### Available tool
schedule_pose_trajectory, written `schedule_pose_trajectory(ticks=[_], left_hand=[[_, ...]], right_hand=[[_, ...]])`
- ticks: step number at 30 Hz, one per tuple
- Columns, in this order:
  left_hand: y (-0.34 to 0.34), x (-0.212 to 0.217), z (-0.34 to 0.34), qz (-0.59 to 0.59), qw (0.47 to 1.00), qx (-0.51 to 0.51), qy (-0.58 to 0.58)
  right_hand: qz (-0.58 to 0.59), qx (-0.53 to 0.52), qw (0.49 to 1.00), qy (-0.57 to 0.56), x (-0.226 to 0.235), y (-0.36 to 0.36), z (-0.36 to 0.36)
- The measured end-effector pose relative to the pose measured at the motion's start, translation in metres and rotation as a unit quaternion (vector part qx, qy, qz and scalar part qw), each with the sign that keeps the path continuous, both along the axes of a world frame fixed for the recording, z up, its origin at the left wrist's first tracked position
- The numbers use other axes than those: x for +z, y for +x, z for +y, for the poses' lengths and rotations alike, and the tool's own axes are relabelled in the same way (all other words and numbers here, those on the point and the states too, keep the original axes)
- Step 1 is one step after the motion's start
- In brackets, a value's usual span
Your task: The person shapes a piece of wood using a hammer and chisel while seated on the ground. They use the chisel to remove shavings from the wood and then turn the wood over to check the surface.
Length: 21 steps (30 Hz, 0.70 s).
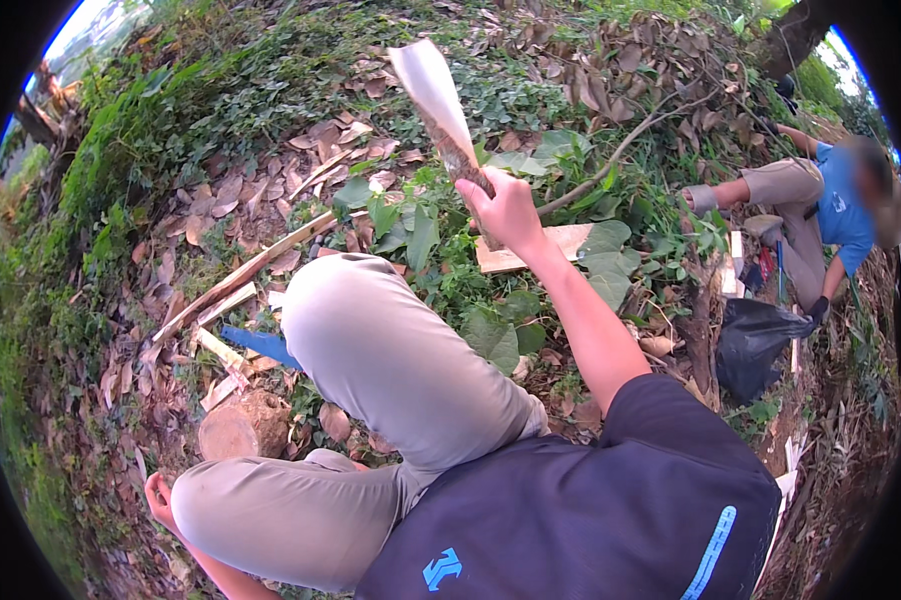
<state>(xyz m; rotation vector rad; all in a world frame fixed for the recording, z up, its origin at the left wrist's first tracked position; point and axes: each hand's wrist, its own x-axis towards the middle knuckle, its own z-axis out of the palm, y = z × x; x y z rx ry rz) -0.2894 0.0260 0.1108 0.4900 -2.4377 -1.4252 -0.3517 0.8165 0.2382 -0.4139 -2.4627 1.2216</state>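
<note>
My right hand [507, 208] is raised in front of me, closed around the lower end of a split piece of wood [432, 90]. Its smooth face is pale, and rough brown bark runs along one side. My left hand [158, 500] hangs low beside my left knee, partly hidden by it. The fingers that show are loosely bent, with nothing visible in them. Near that knee lies a sawn log [232, 430], its round cut face showing. Under the raised hand, a flat pale wood piece [540, 248] rests among leaves.
Split wood sticks [220, 352] and a long pole [245, 272] lie on leaf litter at the left, beside a flat blue strip [260, 345]. A thin branch [610, 165] slants across the plants. At right, a person in a blue shirt [842, 210] grips a black bag [755, 345].
</note>
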Motion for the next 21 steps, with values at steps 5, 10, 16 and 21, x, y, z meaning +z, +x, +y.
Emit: schedule_pose_trajectory(ticks=[5, 10, 16, 21], left_hand=[[0.024, -0.001, -0.015, 0.047, 0.993, 0.013, -0.108], [0.039, 0.014, -0.007, 0.02, 0.993, 0.037, -0.112], [0.047, 0.027, -0.003, -0.029, 0.994, 0.061, -0.083], [0.047, 0.028, -0.007, -0.012, 0.992, 0.057, -0.114]], right_hand=[[0.012, 0.062, 0.953, -0.296, -0.005, -0.026, 0.006], [-0.032, 0.065, 0.918, -0.39, -0.012, -0.046, -0.001], [-0.079, 0.114, 0.873, -0.467, -0.028, -0.06, -0.005], [-0.054, 0.053, 0.941, -0.329, -0.045, -0.069, -0.009]])
